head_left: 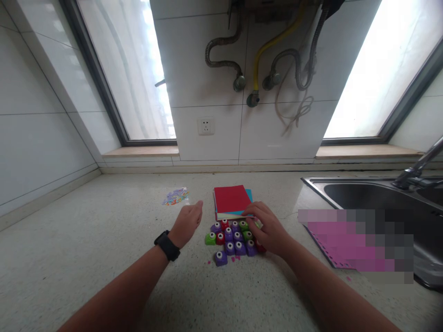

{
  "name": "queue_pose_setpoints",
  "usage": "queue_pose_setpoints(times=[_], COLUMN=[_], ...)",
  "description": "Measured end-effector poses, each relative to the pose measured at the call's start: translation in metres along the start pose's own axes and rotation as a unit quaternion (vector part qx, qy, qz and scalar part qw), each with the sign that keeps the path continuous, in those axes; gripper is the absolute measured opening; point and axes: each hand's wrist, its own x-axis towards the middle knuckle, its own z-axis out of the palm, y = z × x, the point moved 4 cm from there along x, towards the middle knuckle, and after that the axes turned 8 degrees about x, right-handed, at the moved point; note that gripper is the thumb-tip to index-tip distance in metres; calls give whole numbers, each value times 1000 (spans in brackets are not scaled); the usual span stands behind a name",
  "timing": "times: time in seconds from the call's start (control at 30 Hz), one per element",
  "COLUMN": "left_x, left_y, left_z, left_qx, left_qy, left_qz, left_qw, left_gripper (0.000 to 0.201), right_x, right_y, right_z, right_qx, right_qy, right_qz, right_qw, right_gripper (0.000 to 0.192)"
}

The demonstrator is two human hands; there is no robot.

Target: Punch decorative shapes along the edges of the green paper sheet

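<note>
A stack of coloured paper [231, 199] lies on the counter, red on top, with blue and pale sheets showing at its edges. My right hand [266, 227] is at the stack's near right corner, fingers above and thumb below, closed on the sheet edges. Just in front of the stack stand several craft punches [238, 237] in purple, green and red, packed together; my right hand hides some of them. One purple punch [220, 258] sits nearer to me. My left hand [188, 222], with a black watch on its wrist, hovers left of the stack, fingers curled, nothing visible in them.
A clear packet of small colourful pieces [176, 196] lies at the back left. Pink paper scraps [236, 258] dot the counter by the punches. To the right, a pink sheet [332, 240], partly blurred out, lies beside the steel sink [320, 185]. A tiled wall stands behind.
</note>
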Motion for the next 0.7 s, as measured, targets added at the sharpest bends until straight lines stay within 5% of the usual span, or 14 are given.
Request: queue_pose_setpoints(times=[0.17, 0.33, 0.5, 0.7], left_x=[-1, 0, 7, 8], left_y=[-7, -14, -20, -22], left_z=[2, 2, -8, -11], left_qx=[3, 4, -12, -5], left_qy=[-10, -58, -12, -45], left_qz=[8, 31, 31, -22], left_qw=[1000, 998, 999, 999], left_gripper=[37, 42, 20, 51], right_x=[-1, -2, -2, -2], right_y=[9, 15, 17, 18], right_z=[-2, -1, -1, -1], right_qx=[-6, -9, -10, -14], right_qy=[1, 0, 1, -1], right_qz=[17, 27, 36, 35], right_qw=[1000, 1000, 999, 999], right_gripper=[17, 18, 17, 17])
